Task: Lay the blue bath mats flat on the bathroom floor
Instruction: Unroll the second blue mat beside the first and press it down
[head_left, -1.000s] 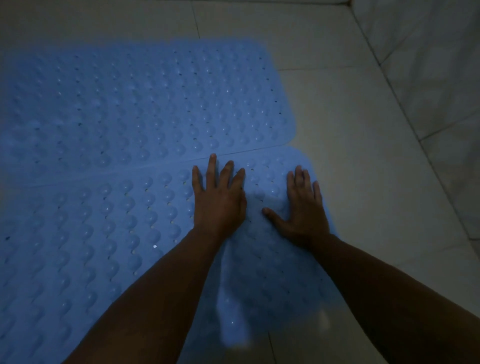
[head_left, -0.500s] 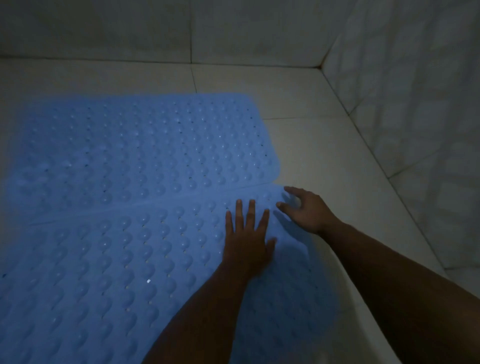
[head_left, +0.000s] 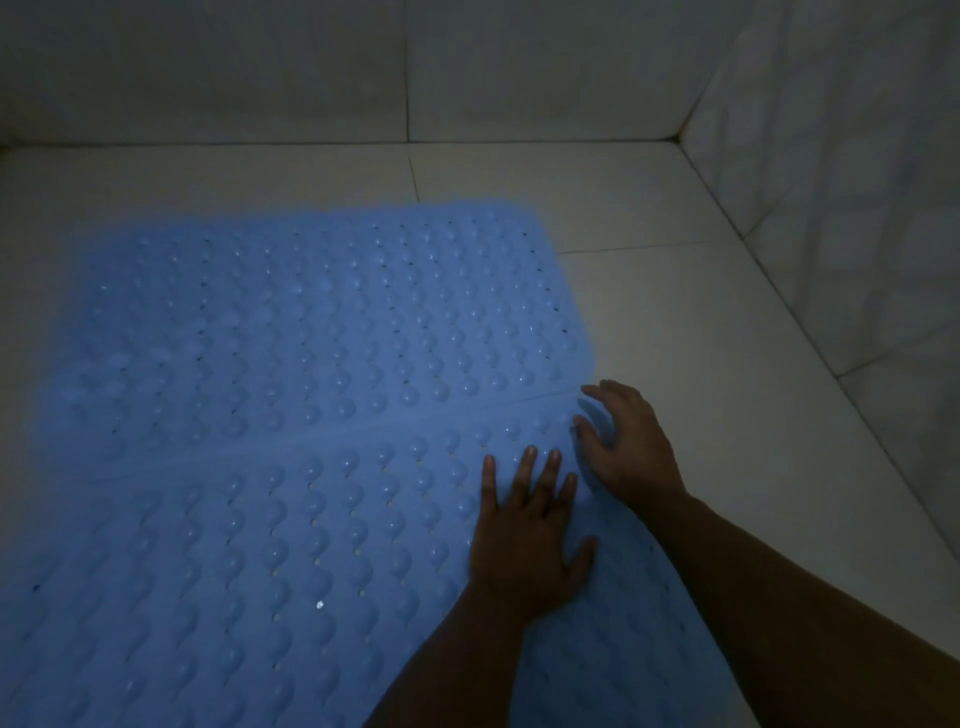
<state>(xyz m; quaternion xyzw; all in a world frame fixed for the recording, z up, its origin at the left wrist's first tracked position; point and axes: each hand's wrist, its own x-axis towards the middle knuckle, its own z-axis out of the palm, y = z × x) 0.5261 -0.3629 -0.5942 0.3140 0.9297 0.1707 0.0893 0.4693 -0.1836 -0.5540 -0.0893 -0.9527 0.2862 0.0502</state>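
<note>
Right hand (head_left: 631, 441) shifted from flat press to near mat (head_left: 249, 561) far-right corner, grip released, fingers curled at edge. Left hand (head_left: 527, 540) still palm-down, grip released. Far mat (head_left: 322, 332) flat, abutting near mat at seam. Judgement: corner smoothing, task near done. Pale tiled floor (head_left: 701, 364); tiled walls (head_left: 831, 208) meet at corner; dim light.

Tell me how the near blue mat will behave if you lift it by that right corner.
The near mat probably flops: it lies thin and flat on the tiled floor. Its bumps and holes suggest soft rubber, likely grippy. The right hand at the corner would likely peel it, not lift it whole.
</note>
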